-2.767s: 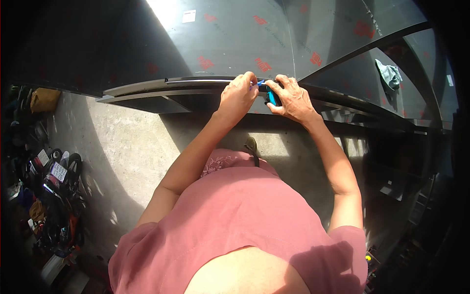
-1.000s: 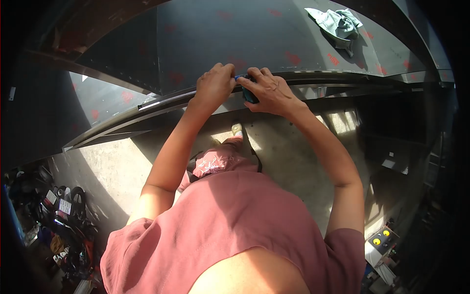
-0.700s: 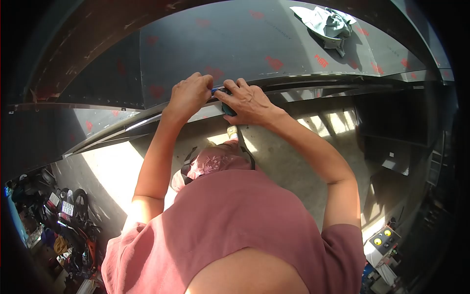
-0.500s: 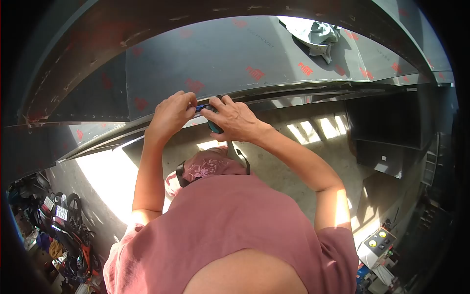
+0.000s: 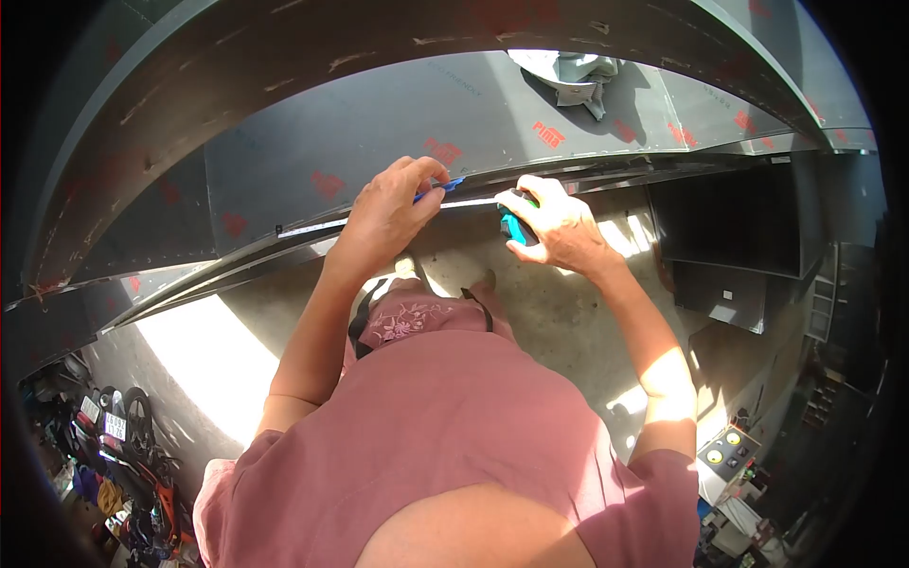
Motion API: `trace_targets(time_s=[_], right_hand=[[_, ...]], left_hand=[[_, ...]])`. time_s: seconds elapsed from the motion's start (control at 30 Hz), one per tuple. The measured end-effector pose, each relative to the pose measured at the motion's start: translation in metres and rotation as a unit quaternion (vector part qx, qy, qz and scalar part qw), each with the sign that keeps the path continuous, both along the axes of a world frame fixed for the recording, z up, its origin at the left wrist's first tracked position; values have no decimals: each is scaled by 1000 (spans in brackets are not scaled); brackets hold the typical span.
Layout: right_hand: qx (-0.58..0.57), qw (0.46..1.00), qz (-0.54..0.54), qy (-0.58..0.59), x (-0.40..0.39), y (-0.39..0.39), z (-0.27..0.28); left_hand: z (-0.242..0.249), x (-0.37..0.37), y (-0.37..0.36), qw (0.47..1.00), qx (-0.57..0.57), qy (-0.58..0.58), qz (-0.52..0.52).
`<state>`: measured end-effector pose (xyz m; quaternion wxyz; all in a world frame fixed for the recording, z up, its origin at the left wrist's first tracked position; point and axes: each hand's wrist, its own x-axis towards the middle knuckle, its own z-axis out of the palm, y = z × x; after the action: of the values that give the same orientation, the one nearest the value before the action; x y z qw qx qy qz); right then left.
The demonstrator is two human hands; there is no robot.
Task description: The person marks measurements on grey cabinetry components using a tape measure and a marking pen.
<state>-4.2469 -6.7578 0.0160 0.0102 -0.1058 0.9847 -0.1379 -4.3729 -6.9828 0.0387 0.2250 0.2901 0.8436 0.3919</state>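
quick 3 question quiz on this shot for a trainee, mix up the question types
1. True or false: the right hand grips a teal-handled tool.
2. What pinches the blue strip? A) left hand B) right hand C) neither
3. What lies on the dark sheet near the top edge?

Key: 1 true; 2 A; 3 a crumpled grey cloth.

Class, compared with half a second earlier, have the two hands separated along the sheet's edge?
Yes. The right hand now sits apart from the left hand along the sheet edge.
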Motion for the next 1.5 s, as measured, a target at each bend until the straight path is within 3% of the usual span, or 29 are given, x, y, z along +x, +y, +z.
trace_targets(time_s=[0.07, 0.2, 0.37, 0.77, 0.9, 0.97, 1.3, 1.43, 1.5], right_hand=[[-5, 1000, 3, 9, -1, 21, -2], [16, 999, 41, -9, -6, 55, -7], [27, 994, 94, -42, -22, 71, -16], [32, 990, 91, -107, -32, 70, -15], [43, 991, 101, -82, -31, 71, -19], [52, 989, 105, -93, -31, 72, -17], [32, 988, 116, -97, -23, 78, -26], [8, 985, 124, -119, -10, 81, -25], [-13, 984, 136, -114, 1, 90, -28]], left_hand=[[-10, 10, 24, 998, 60, 20, 8], [-25, 30, 67, 998, 13, 58, 25], [-36, 62, 98, 985, 99, 53, 129], [-44, 71, 132, 962, 83, 100, 240], [-45, 44, 140, 968, -33, 109, 222], [-37, 38, 140, 977, -137, 39, 160], [-26, 25, 141, 964, -262, 16, 52], [-30, 32, 144, 964, -262, 42, 1], [-19, 44, 150, 968, -245, 4, 58]])
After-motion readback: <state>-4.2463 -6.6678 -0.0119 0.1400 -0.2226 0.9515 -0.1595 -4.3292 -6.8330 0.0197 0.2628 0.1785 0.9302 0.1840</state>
